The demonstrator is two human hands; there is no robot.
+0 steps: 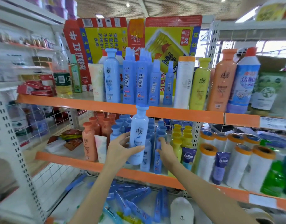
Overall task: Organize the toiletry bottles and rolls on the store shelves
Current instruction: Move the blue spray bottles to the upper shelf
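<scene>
In the head view, a pale blue bottle (138, 135) is held upright in front of the middle shelf (106, 167), clasped low on its body by the left hand (121, 147), thumb across the front. The right hand (165, 151), at 3 o'clock of it, lies half-open on a slim blue bottle (157, 160); a closed grip cannot be told. The bottle is best kept vertical. Its cap sits just under the upper shelf's orange edge (179, 113); little headroom is left above.
</scene>
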